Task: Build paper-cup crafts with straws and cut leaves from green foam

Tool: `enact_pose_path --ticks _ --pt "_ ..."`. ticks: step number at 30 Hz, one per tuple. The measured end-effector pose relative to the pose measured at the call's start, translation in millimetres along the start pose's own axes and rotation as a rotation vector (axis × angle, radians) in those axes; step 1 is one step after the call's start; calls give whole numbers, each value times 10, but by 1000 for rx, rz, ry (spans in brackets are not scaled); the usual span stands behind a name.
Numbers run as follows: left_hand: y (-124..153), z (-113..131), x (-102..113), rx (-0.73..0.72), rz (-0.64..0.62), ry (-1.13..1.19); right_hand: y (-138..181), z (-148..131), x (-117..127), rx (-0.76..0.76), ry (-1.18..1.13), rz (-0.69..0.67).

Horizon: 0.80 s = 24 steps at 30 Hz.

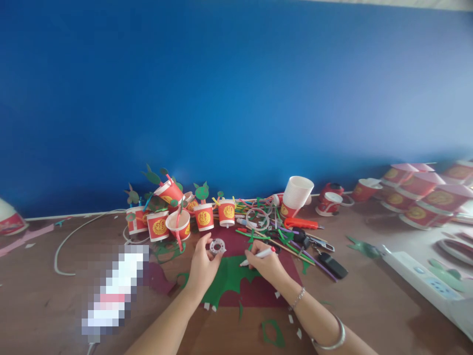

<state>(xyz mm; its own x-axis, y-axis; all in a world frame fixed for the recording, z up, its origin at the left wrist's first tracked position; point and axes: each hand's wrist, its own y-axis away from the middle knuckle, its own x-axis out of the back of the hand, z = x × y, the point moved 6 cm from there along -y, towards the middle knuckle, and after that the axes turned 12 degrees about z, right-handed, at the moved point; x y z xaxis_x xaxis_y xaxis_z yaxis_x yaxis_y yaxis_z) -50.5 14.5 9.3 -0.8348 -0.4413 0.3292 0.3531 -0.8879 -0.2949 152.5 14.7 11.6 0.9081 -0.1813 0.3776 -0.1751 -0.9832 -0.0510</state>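
Note:
My left hand (201, 264) grips a small roll of tape (212, 246) between thumb and fingers, its ring facing up. In my right hand (269, 265) is a white marker (264, 253) with a red end, held like a pen and slanting down to the left. Under both hands lies a cut sheet of green paper (227, 278) with curved notches. It rests on a maroon sheet (268, 295). The marker's tip is over the green paper; whether it touches cannot be made out.
Red-and-white paper cups (203, 217) with green cut-outs stand at the back left. A stack of cups (296, 196), an orange cutter (301, 224), pipe cleaners and keys (332, 265) lie behind and right. A power strip (424, 276) is far right, a blurred-out phone-like object (116, 291) left.

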Motion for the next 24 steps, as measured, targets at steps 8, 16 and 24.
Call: enact_pose_path --ticks 8,16,24 --pt "9 25 -1 -2 -18 5 -20 17 6 19 4 40" --pt "3 22 -4 -7 -11 -2 -23 37 15 22 12 74" --pt "6 3 -5 10 -17 9 -38 43 16 18 34 66"
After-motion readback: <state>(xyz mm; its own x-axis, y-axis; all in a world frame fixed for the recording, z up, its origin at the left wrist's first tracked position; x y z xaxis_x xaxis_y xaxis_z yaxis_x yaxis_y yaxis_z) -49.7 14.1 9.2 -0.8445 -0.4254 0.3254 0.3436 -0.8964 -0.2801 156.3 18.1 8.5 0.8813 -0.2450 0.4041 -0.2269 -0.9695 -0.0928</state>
